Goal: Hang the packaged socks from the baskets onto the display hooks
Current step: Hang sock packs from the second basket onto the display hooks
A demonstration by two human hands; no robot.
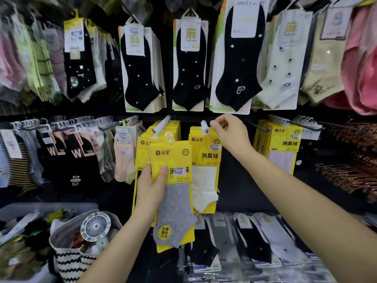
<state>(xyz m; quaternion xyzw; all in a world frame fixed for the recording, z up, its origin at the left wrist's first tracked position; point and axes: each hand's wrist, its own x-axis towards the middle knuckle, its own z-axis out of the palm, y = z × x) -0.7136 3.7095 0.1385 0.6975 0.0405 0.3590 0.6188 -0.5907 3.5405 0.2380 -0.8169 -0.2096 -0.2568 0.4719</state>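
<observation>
My left hand [152, 185] grips a yellow-carded pack holding a grey sock [173, 201], upright in front of the display, its white hanger loop at the top. My right hand [229, 131] is raised at a white-tipped display hook [204, 125], fingers curled and pinching at the hanger of a yellow pack with a white sock [205, 172] that hangs there. To the left, another hook [162, 124] carries a thick stack of the same yellow packs [142, 148]. A third stack of yellow packs [282, 148] hangs at the right.
Black ankle socks [140, 66] hang on the row above. A woven zigzag-patterned basket [71, 256] with a small round fan [95, 226] and a grey bin [26, 209] of loose packs stand at lower left. Flat sock packs [255, 242] lie below. Copper hangers [350, 176] jut out at right.
</observation>
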